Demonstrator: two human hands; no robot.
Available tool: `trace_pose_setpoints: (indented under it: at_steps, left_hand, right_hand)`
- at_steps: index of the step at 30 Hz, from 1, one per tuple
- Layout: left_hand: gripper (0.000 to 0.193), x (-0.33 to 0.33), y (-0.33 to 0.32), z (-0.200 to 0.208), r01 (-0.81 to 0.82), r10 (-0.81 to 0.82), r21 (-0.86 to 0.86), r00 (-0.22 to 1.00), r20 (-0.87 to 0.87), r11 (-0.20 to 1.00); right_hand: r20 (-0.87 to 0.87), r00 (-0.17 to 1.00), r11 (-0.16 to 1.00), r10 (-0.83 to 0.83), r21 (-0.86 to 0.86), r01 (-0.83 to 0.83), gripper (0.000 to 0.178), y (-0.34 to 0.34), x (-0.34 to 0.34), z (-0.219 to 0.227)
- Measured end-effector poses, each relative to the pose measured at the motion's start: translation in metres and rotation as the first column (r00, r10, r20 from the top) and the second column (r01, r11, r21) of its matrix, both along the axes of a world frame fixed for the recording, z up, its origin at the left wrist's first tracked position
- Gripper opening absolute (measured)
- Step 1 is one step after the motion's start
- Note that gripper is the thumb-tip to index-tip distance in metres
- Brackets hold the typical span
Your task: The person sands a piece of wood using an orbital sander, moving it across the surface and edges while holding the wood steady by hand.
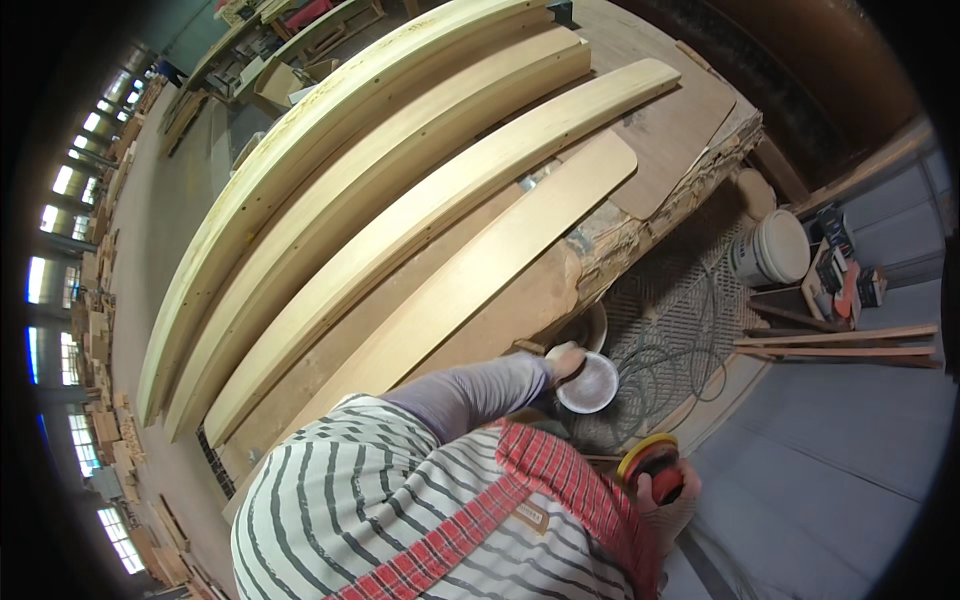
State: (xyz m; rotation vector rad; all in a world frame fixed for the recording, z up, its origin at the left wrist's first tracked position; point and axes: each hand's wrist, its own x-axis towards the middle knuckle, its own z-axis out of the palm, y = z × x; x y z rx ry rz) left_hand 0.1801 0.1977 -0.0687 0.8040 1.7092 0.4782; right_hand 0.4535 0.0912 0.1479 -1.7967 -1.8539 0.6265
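My left hand is closed on the edge of a round whitish disc with a paler rim, beside the workbench edge; it looks like a sanding disc. At the lower right, my right hand is wrapped round a red and black handheld sander. The sander's round yellow pad is tilted toward the upper left and apart from the disc. Nearest me on the bench lies a flat pale board with a rounded end. Neither hand touches it.
Beyond the board, several long curved wooden beams lie side by side on the workbench. A hose coils on the patterned floor mat. At right are a lidded white bucket, wooden strips and a box of tools.
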Motion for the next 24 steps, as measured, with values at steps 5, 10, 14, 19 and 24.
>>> trace_pose_setpoints:
  at_steps: [5, 10, 14, 19, 24]
  left_hand:
    - [0.043, -0.01, -0.022, -0.059, -0.118, 0.092, -0.175, 0.985, -0.146, 0.978]
    - [0.045, -0.013, -0.045, -0.051, 0.052, -0.065, -0.215, 0.997, -0.053, 0.975]
    - [0.03, -0.063, -0.054, 0.035, -0.023, 0.174, -0.306, 0.862, 0.476, 0.952]
    - [0.033, -0.154, -0.079, 0.125, -0.019, 0.006, 0.1, 0.991, 0.133, 0.995]
    - [0.029, -0.3, -0.116, 0.237, 0.452, -0.058, 0.435, 0.742, -0.668, 0.779]
  right_hand:
    - [-0.073, 0.996, 0.999, 0.05, 0.006, -0.05, 0.062, 0.014, -0.017, -0.005]
    - [-0.088, 0.968, 0.971, 0.237, 0.002, -0.238, 0.061, 0.058, -0.043, -0.019]
    - [-0.142, 0.887, 0.899, 0.439, 0.072, -0.433, 0.06, 0.117, -0.09, -0.036]
    - [-0.055, 0.742, 0.738, 0.668, -0.071, -0.671, 0.061, 0.19, -0.191, -0.031]
    - [0.122, 0.505, 0.515, 0.854, -0.076, -0.854, 0.061, 0.246, -0.311, -0.018]
